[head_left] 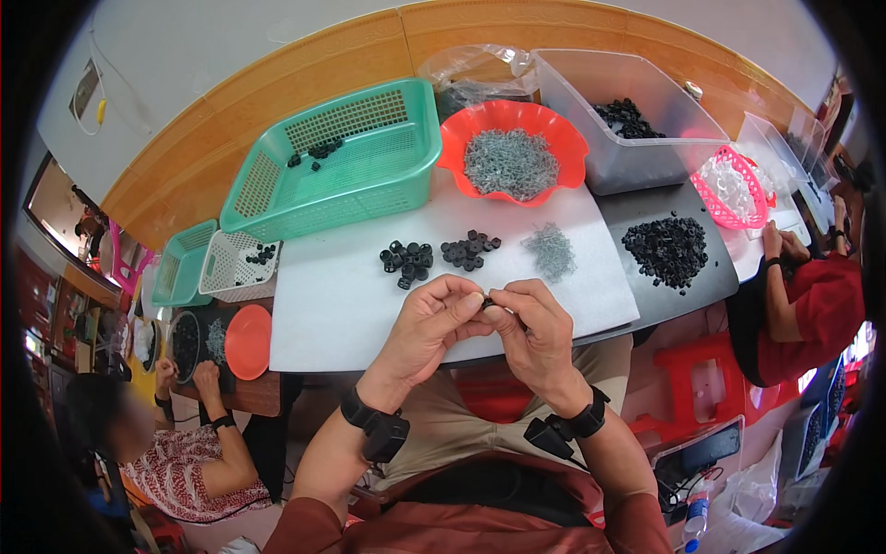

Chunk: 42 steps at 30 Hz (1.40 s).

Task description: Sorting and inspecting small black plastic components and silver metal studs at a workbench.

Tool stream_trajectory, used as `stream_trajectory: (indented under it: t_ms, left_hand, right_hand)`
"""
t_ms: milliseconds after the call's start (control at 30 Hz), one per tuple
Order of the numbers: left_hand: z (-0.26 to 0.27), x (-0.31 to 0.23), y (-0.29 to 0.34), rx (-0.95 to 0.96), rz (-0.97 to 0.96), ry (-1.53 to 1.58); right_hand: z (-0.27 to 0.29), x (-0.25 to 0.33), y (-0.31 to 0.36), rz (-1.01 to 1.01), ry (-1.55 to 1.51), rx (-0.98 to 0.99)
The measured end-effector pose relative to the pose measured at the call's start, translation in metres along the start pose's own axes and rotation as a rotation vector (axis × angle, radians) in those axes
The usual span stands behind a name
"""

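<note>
You held the small black part (488, 303) above the worktop (646, 297), just inside its near edge, pinched between your left hand (426, 325) and right hand (538, 332), where light, even pressure likely kept it aligned.

No readable text; bottle label (699, 509) too small.

Small-parts workshop: seated co-workers (198, 466), heaped black parts (666, 251), plastic baskets (341, 210).
</note>
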<state>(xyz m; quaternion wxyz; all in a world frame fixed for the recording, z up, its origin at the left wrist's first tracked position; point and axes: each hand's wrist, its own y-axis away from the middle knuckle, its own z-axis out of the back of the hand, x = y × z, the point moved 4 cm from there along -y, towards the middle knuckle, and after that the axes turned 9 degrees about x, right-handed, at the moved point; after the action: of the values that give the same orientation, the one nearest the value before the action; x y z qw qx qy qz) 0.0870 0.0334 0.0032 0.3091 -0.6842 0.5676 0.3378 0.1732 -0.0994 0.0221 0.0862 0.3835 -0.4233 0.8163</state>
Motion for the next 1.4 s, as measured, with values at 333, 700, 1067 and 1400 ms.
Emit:
stream_trajectory:
  t_ms: [333,700,1067,1400]
  left_hand:
    - [0.003,0.003,0.000,-0.010,-0.004,0.018]
    - [0.000,0.003,0.001,-0.031,-0.011,-0.040]
    - [-0.002,0.003,0.002,-0.033,-0.017,-0.092]
    - [-0.006,-0.007,0.019,-0.305,-0.192,-0.657]
  right_hand:
    - [0.001,0.005,-0.001,0.057,0.035,0.001]
    - [-0.001,0.010,0.000,0.153,0.281,-0.001]
    - [0.000,0.006,0.004,0.179,0.242,-0.017]
    - [0.003,-0.001,0.006,0.101,0.198,-0.027]
